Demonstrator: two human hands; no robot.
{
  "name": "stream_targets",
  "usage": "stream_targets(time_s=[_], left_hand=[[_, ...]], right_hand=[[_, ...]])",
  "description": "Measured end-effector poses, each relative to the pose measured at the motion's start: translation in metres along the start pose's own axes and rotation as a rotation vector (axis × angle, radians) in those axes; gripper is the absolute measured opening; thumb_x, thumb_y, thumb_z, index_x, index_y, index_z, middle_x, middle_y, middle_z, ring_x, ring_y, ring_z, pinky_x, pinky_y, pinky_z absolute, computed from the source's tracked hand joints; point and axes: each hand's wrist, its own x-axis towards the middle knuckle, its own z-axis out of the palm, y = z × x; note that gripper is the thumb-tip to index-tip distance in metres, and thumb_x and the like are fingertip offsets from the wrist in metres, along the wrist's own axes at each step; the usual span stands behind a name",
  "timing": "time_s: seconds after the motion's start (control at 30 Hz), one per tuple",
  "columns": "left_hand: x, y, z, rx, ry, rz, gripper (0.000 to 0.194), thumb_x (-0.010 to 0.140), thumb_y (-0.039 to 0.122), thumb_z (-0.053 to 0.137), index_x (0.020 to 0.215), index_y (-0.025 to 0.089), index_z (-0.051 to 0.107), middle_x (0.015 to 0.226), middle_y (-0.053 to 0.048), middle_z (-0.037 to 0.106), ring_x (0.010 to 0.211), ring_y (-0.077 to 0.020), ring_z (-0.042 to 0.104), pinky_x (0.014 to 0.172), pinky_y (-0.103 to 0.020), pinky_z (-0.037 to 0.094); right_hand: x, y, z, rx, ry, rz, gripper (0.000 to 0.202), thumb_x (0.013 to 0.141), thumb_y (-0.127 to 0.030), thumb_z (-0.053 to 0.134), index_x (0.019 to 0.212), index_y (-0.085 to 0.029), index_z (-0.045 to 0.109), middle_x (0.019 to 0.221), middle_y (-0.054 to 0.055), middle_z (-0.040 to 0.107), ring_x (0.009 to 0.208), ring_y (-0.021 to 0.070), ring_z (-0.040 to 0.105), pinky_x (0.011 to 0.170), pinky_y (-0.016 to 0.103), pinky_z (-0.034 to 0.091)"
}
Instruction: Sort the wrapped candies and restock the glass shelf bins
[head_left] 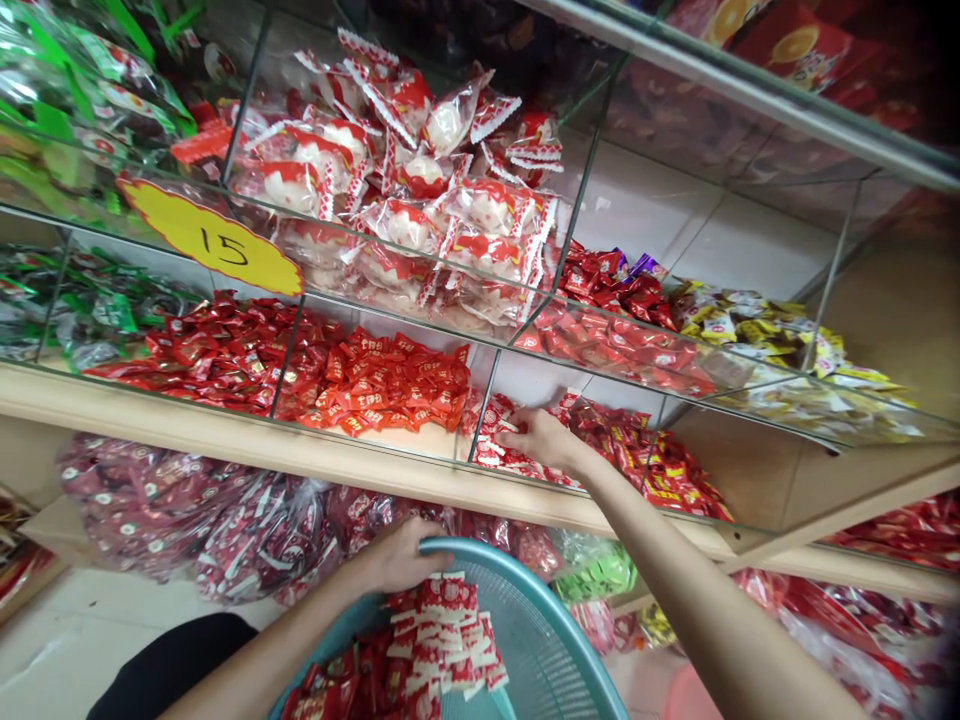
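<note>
My left hand [397, 555] is closed over the rim of a teal plastic basket [555, 630]. Inside the basket lie red-and-white wrapped candies [450, 625] and darker red wrapped candies [330, 690]. My right hand [544, 440] reaches into a lower shelf compartment, over red-and-white wrapped candies [491, 430] like those in the basket. Its fingers are partly spread and touch the candies; no candy shows lifted in them. Orange-red wrapped candies [405, 375] fill the compartment to its left, behind a glass divider. Dark red candies [611, 430] lie just right of the hand.
Above my right hand runs a glass-fronted shelf with larger clear-and-red packets [420, 190] and yellow wrapped candies [739, 320]. A yellow price tag [214, 240] reads 15. The wooden shelf edge [360, 465] crosses in front. Bagged candies [150, 500] sit below it.
</note>
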Motion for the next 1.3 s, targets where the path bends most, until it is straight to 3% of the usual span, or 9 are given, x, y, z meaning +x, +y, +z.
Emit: stream_targets(time_s=[0.2, 0.43, 0.6, 0.67, 0.73, 0.83, 0.93, 1.07, 1.3], left_hand=[[0.0, 0.002, -0.001, 0.029, 0.001, -0.01, 0.033, 0.076, 0.044, 0.049, 0.076, 0.015, 0.064, 0.067, 0.0, 0.063, 0.06, -0.0117, 0.051, 0.054, -0.02, 0.035], [0.0, 0.003, -0.002, 0.012, -0.02, 0.001, 0.034, 0.076, 0.045, 0.049, 0.08, 0.015, 0.065, 0.068, 0.0, 0.063, 0.06, -0.0118, 0.052, 0.057, -0.02, 0.036], [-0.002, 0.007, -0.005, 0.003, -0.041, -0.012, 0.035, 0.076, 0.046, 0.049, 0.08, 0.015, 0.065, 0.063, 0.001, 0.06, 0.056, -0.0108, 0.05, 0.051, -0.02, 0.033], [-0.001, 0.008, -0.005, 0.002, -0.042, -0.002, 0.036, 0.076, 0.047, 0.049, 0.082, 0.015, 0.065, 0.063, 0.002, 0.06, 0.057, -0.0104, 0.05, 0.051, -0.019, 0.033], [0.0, 0.008, -0.005, 0.009, -0.039, 0.012, 0.036, 0.076, 0.047, 0.049, 0.081, 0.015, 0.065, 0.064, 0.002, 0.06, 0.057, -0.0102, 0.05, 0.052, -0.019, 0.033], [0.001, 0.01, -0.004, 0.017, -0.041, 0.006, 0.037, 0.076, 0.048, 0.05, 0.079, 0.015, 0.065, 0.064, 0.001, 0.06, 0.058, -0.0104, 0.049, 0.053, -0.019, 0.033], [0.001, 0.011, -0.003, 0.018, -0.028, -0.014, 0.035, 0.076, 0.046, 0.051, 0.08, 0.014, 0.066, 0.063, 0.001, 0.06, 0.057, -0.0104, 0.049, 0.053, -0.02, 0.033], [0.0, 0.009, -0.003, 0.005, -0.037, -0.01, 0.034, 0.076, 0.043, 0.051, 0.087, 0.014, 0.067, 0.065, 0.0, 0.06, 0.057, -0.01, 0.049, 0.052, -0.02, 0.033], [0.0, 0.011, -0.004, 0.007, -0.054, -0.021, 0.035, 0.076, 0.042, 0.051, 0.089, 0.014, 0.067, 0.064, 0.0, 0.06, 0.055, -0.0094, 0.048, 0.051, -0.021, 0.031]], right_hand=[[-0.008, -0.001, 0.003, 0.164, 0.107, 0.01, 0.027, 0.067, -0.039, 0.059, 0.08, -0.016, 0.055, 0.062, -0.004, 0.048, 0.058, 0.0104, 0.041, 0.055, 0.022, 0.034], [-0.018, 0.0, 0.009, 0.315, 0.295, -0.098, 0.029, 0.071, -0.04, 0.058, 0.087, -0.015, 0.054, 0.076, 0.001, 0.057, 0.063, 0.011, 0.048, 0.059, 0.023, 0.039], [-0.062, -0.014, -0.006, 0.569, 0.41, -0.172, 0.03, 0.074, -0.039, 0.06, 0.092, -0.017, 0.053, 0.086, 0.003, 0.058, 0.071, 0.0126, 0.053, 0.064, 0.026, 0.044], [-0.091, -0.024, -0.004, 0.68, 0.343, -0.162, 0.031, 0.073, -0.038, 0.062, 0.096, -0.02, 0.052, 0.088, 0.003, 0.058, 0.075, 0.0136, 0.055, 0.065, 0.027, 0.046], [-0.121, -0.031, 0.01, 0.77, 0.152, -0.095, 0.028, 0.074, -0.036, 0.062, 0.096, -0.022, 0.051, 0.085, 0.002, 0.059, 0.073, 0.0137, 0.056, 0.064, 0.028, 0.048], [-0.157, -0.031, 0.054, 0.836, -0.14, 0.012, 0.026, 0.077, -0.037, 0.059, 0.098, -0.024, 0.051, 0.086, 0.001, 0.06, 0.074, 0.014, 0.058, 0.065, 0.029, 0.05], [-0.18, -0.016, 0.106, 0.746, -0.306, 0.071, 0.021, 0.078, -0.036, 0.057, 0.094, -0.022, 0.053, 0.086, 0.0, 0.06, 0.076, 0.0138, 0.057, 0.065, 0.027, 0.049], [-0.194, 0.007, 0.146, 0.455, -0.359, 0.025, 0.018, 0.079, -0.024, 0.052, 0.097, -0.022, 0.055, 0.098, 0.004, 0.059, 0.09, 0.0178, 0.056, 0.074, 0.029, 0.046], [-0.201, 0.001, 0.172, 0.143, -0.441, -0.054, 0.034, 0.079, -0.012, 0.045, 0.111, -0.023, 0.051, 0.111, 0.007, 0.056, 0.093, 0.0188, 0.058, 0.077, 0.028, 0.044]])
